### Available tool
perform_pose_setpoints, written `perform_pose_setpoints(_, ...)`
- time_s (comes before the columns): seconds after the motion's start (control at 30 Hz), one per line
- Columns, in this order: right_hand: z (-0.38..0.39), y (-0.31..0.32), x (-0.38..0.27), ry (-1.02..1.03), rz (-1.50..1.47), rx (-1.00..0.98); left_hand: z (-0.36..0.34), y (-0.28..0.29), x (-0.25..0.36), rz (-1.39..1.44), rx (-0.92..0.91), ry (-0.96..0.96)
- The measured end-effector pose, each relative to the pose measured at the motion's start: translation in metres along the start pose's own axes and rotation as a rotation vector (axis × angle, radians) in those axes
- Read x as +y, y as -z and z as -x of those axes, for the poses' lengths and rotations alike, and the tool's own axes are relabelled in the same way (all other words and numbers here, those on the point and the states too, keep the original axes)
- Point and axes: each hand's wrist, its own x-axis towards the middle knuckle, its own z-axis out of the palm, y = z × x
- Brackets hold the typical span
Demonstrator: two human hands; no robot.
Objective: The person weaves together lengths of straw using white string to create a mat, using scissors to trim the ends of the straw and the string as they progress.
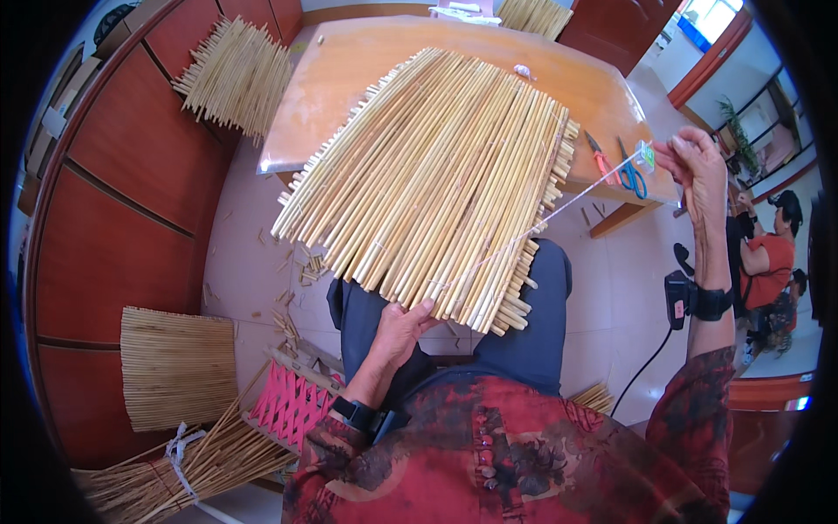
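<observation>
A mat of pale reed stalks [428,175], bound side by side with thin string, slopes from the table down over my lap. My left hand [403,334] grips its near edge, thumb on top and fingers hidden below. A white string [572,199] runs taut from the mat's lower right up to my raised right hand [698,166], pinched between thumb and fingers. Whether a needle is on the string's end I cannot make out. Below that hand, on the table's right corner, lie red-handled pliers [602,164], blue-handled scissors [632,179] and a small clear box [645,155].
The wooden table [305,113] lies under the mat's far part. Left stand red-brown cabinets [113,210], a finished-looking mat [179,367], and a tied reed bundle [157,476] beside a pink-strapped stool [292,397]. Cut bits [310,266] litter the floor. A person [768,249] is at far right.
</observation>
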Motion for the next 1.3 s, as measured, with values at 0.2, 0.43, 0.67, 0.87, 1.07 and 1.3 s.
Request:
perform_pose_setpoints(0.2,-0.008,-0.041,-0.022,-0.007,-0.242,0.064,0.001,0.002,0.000,0.066,-0.047,0.018)
perform_pose_setpoints(0.43,0.058,-0.149,-0.006,-0.196,0.254,-0.592,0.010,0.016,0.001,0.189,-0.137,0.024)
perform_pose_setpoints(0.67,0.133,-0.204,0.076,0.213,0.493,-0.896,0.007,0.015,0.000,0.149,-0.084,0.032)
perform_pose_setpoints(0.87,0.140,-0.203,0.089,0.178,0.587,-0.892,0.006,0.012,0.003,0.188,-0.082,0.039)
perform_pose_setpoints(1.07,0.141,-0.202,0.084,0.203,0.615,-0.918,0.003,0.015,-0.003,0.034,-0.029,0.006)
perform_pose_setpoints(1.3,0.138,-0.199,0.080,0.367,0.735,-0.936,0.002,0.011,-0.007,0.088,0.020,-0.010)
